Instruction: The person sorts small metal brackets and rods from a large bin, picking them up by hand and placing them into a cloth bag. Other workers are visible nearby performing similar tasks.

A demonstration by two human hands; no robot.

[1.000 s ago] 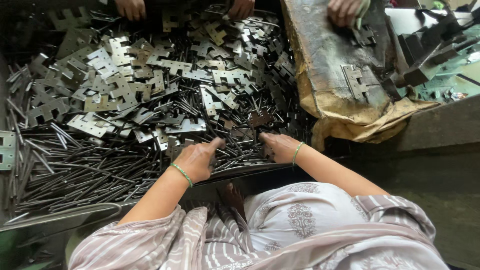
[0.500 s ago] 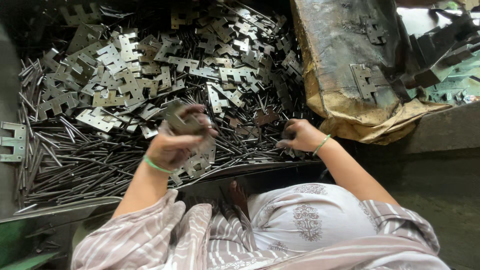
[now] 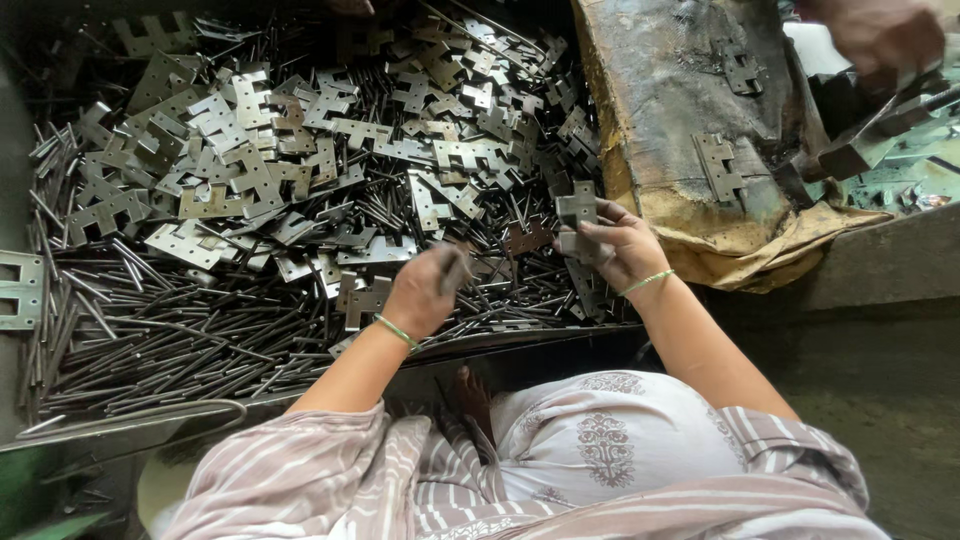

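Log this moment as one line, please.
left hand: closed on small metal piece | right hand: holds hinge plate | below: loose plates, pins

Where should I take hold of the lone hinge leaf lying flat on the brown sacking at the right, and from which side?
Grip the hinge leaf by its long edges, coming from above. It lies flat on the brown sacking with bare cloth around it, so fingers could probably pinch both edges. The knuckle tabs on its sides look notched, likely a poorer hold. The right hand, which holds another leaf, is nearest.
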